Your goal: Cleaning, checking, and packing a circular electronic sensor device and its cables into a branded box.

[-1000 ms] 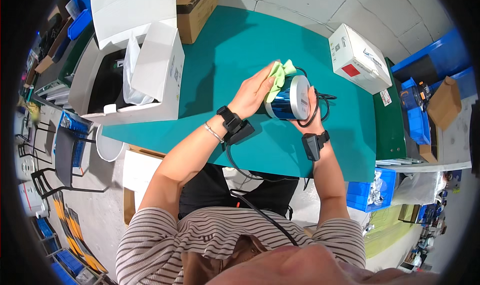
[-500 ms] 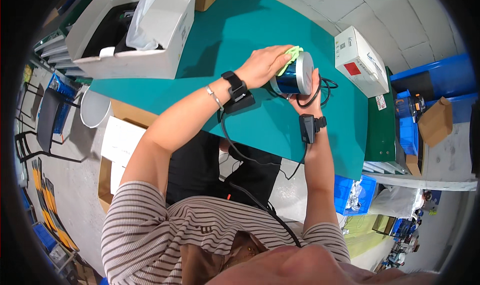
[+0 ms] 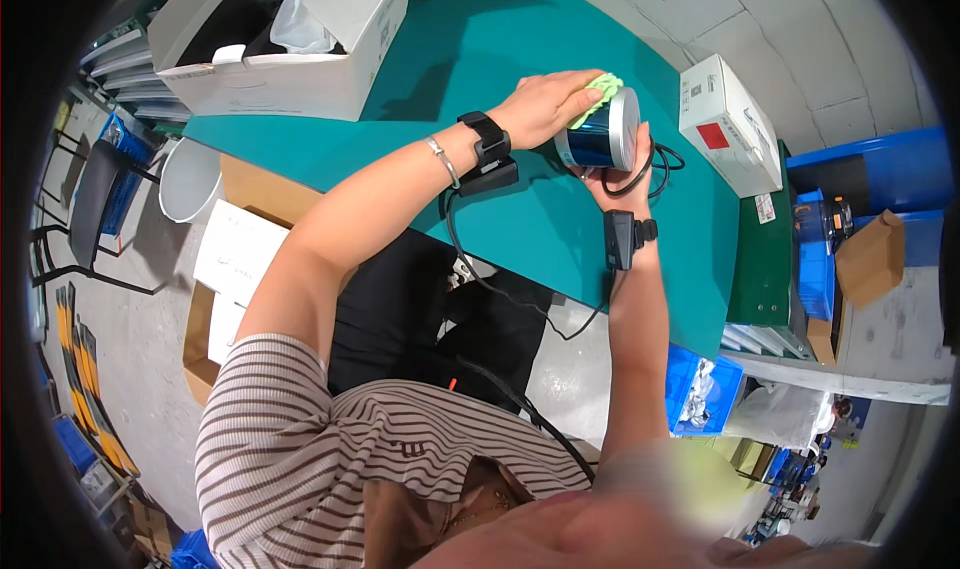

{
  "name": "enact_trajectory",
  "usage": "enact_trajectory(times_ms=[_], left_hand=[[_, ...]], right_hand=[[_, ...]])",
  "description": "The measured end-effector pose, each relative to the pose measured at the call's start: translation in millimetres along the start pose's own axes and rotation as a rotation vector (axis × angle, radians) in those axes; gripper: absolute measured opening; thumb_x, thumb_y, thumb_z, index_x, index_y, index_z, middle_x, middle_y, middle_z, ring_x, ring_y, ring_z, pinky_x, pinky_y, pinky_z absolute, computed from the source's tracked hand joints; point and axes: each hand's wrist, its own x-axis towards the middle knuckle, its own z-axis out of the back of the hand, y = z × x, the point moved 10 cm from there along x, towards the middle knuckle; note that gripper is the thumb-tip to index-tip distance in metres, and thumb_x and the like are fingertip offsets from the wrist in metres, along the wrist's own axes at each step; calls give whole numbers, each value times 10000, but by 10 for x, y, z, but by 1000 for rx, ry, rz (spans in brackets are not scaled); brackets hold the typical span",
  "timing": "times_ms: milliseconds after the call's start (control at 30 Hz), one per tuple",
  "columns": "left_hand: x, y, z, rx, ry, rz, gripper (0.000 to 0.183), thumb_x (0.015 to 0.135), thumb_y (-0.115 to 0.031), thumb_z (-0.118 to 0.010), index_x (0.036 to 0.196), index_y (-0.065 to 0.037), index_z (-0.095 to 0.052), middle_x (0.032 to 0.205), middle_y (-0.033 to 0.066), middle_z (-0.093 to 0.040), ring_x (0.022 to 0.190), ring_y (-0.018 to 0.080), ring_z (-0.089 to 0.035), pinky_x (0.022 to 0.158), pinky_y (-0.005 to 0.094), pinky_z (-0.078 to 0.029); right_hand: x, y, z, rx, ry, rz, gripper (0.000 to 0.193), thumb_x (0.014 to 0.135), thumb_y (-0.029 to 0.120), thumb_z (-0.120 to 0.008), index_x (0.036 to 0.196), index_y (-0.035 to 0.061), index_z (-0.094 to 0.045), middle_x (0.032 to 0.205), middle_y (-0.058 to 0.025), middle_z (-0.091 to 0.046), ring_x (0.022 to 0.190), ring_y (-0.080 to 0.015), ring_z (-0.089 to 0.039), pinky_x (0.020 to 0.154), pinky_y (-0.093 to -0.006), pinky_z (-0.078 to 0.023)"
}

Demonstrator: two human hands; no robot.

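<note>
Over the teal table, my right hand supports a cylindrical device from below and the near side. The device has a dark glossy blue band and silver ends, and lies tilted on its side. A black cable loops around the fingers of that hand and trails to the right. My left hand is closed on a light green cloth, pressed against the upper left of the device. Some fingertips of both hands are hidden behind the device or cloth. Each wrist carries a strapped black module.
A large open white box with dark contents and clear plastic stands at the table's far left. On the right is a closed white box with a red patch, near blue bins. A grey bucket and a cardboard box sit left of the table.
The view has shifted slightly. My left hand and the cloth remain on the device, and my right hand still holds it, with only a small change in tilt.
</note>
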Motion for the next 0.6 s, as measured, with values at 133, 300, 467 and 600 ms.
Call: enact_trajectory(times_ms=[133, 300, 467, 600], left_hand=[[-63, -121, -49, 64, 29, -10, 499, 1008, -414, -334, 1387, -102, -430, 1357, 133, -500, 1269, 310, -446, 1055, 406, -322], [-54, -210, -55, 217, 23, -201, 524, 1007, -431, -343, 1423, -115, -382, 1412, 129, -447, 1314, 322, -392, 1082, 389, -312], [-60, 411, 49, -269, -5, 236, 490, 1030, -342, -305, 1406, -41, -395, 1385, 137, -477, 1266, 238, -451, 1069, 321, -331], [-149, 564, 5, -542, -52, 473, 483, 1027, -302, -297, 1398, -10, -401, 1384, 123, -478, 1257, 204, -454, 1068, 296, -331]], right_hand=[[3, -2, 53, 92, 0, 4, 611, 913, 609, -405, 1292, 135, -472, 1209, -98, -561, 1075, -286, -581, 844, -493, -509], [-50, 25, -73, 16, -71, 37, 589, 914, 587, -422, 1278, 127, -478, 1198, -81, -560, 1086, -276, -574, 863, -489, -503], [-73, 61, -142, -191, -49, 96, 615, 918, 579, -430, 1283, 88, -489, 1160, -67, -599, 1001, -182, -617, 713, -345, -538], [-119, 55, -191, -284, -55, 159, 564, 951, 522, -413, 1288, 77, -487, 1135, -35, -620, 970, -131, -615, 712, -294, -509]])
